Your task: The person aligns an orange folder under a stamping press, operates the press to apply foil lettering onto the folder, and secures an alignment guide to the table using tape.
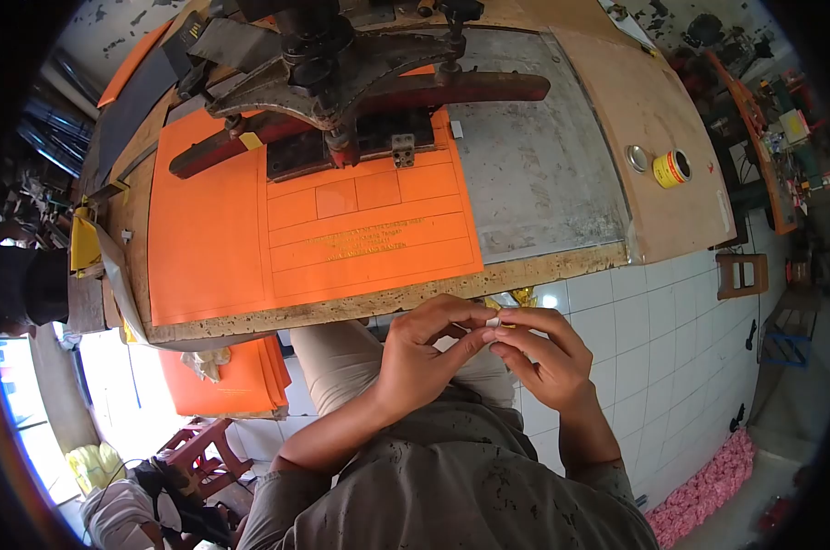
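My left hand (pixel 426 353) and my right hand (pixel 550 359) meet over my lap, just off the front edge of the workbench. Fingertips of both pinch one small white piece (pixel 494 322), too small to name. Beyond them, an orange printed sheet (pixel 208 229) lies on the bench, with ruled lines and gold lettering near its lower right. A dark metal press (pixel 328 101) with a long red-brown bar stands over the sheet's upper part. Beneath the bar sits a black block with a small metal fitting (pixel 403 149) at its right end.
A grey metal plate (pixel 538 174) covers the bench's right part. Farther right are an open yellow tin (pixel 671 169) and its lid (pixel 637 158). Orange sheets (pixel 222 378) are stacked below the bench at left. Another person (pixel 135 509) is at lower left. Pink material (pixel 708 490) lies on the tiled floor.
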The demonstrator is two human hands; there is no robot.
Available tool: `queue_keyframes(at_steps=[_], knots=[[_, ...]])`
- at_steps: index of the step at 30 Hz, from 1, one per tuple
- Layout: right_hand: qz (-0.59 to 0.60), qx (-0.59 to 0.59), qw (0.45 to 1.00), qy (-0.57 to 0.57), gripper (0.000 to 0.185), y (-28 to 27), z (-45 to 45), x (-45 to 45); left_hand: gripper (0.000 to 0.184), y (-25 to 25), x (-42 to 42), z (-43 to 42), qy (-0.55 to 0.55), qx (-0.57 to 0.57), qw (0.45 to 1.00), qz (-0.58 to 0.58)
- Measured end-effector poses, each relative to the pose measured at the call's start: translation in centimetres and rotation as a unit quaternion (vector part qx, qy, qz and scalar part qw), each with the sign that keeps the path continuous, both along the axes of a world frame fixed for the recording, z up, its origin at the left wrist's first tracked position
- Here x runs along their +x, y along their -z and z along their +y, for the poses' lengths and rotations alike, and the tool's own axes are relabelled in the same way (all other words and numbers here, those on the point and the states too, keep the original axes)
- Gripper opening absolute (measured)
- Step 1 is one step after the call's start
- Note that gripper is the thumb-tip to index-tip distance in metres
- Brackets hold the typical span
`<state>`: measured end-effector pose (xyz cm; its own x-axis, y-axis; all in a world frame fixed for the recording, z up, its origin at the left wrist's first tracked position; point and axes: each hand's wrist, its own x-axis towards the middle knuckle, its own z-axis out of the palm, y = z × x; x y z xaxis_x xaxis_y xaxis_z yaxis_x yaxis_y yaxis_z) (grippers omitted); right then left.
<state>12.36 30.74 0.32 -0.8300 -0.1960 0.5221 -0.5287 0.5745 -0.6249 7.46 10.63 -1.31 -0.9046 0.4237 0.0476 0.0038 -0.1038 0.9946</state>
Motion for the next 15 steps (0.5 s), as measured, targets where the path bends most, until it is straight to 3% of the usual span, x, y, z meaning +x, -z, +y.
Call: queue_keyframes(at_steps=[7, 15], knots=[[-0.031, -0.009, 0.999, -0.011, 0.029, 0.5, 0.5, -1.0, 0.02, -0.3, 0.2, -0.2, -0.016, -0.05, 0.999, 0.013], [-0.024, -0.006, 0.999, -0.035, 0.029, 0.5, 0.9, -2.4, 0.024, 0.1, 0.2, 0.2, -0.049, 0.021, 0.997, -0.05]])
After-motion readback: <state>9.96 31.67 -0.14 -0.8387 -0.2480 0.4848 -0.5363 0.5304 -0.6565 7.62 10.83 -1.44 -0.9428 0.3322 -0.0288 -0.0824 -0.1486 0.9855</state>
